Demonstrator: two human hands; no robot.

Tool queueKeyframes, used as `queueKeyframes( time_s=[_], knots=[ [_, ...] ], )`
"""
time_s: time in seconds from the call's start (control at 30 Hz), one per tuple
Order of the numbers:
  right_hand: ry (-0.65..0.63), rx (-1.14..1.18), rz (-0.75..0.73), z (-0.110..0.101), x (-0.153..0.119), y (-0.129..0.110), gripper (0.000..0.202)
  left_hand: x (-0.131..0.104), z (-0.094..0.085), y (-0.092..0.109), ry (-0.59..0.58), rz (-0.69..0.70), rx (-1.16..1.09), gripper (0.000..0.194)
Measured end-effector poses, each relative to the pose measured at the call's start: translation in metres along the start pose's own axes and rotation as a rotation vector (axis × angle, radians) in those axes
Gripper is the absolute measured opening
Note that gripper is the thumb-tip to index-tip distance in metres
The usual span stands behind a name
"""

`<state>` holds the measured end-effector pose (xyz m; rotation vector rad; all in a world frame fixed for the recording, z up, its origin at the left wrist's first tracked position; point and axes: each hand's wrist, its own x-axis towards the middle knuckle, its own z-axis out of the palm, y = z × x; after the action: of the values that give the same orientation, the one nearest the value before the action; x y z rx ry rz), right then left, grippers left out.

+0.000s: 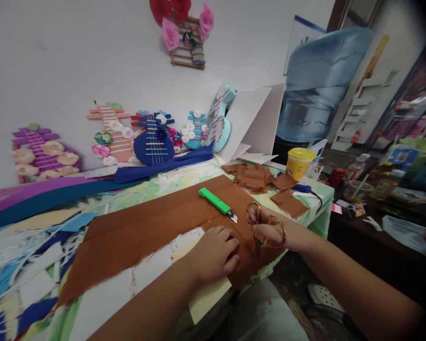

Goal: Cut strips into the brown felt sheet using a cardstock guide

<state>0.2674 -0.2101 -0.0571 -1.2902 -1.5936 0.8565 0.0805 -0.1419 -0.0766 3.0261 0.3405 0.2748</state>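
My right hand (264,227) grips a pair of gold-handled scissors (279,232), fingers through the loops, blades pointing down over the brown sheet (138,237). My left hand (213,251) lies palm down with its fingers bent a little, resting on the brown sheet's edge and a pale yellow card (213,298). Under my left forearm is a white board (106,303) with some reddish marks. A green utility knife (215,201) lies on the brown sheet between and beyond my hands, its blade showing.
Brown scraps (253,177) are piled behind, near a yellow-lidded tub (300,163) and a blue-handled tool (301,188) with a cord. Decorated instrument shapes (153,144) lean on the wall. Paper strips (39,265) litter the left side. A large water bottle (315,90) stands back right.
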Motion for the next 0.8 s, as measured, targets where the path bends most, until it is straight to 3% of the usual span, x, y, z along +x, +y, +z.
queueKeyframes(
  time_s=[0.1, 0.23, 0.8],
  knots=[
    [-0.057, 0.005, 0.047, 0.003, 0.003, 0.001, 0.006, 0.0, 0.0, 0.0, 0.001, 0.006, -0.004, 0.02],
    [-0.07, -0.022, -0.005, 0.008, 0.005, 0.002, 0.014, 0.0, 0.0, -0.001, -0.002, 0.009, -0.009, 0.021],
    [-0.015, 0.011, 0.019, 0.01, 0.009, 0.016, 0.031, 0.001, -0.001, 0.001, -0.013, -0.023, -0.01, 0.03]
  ],
)
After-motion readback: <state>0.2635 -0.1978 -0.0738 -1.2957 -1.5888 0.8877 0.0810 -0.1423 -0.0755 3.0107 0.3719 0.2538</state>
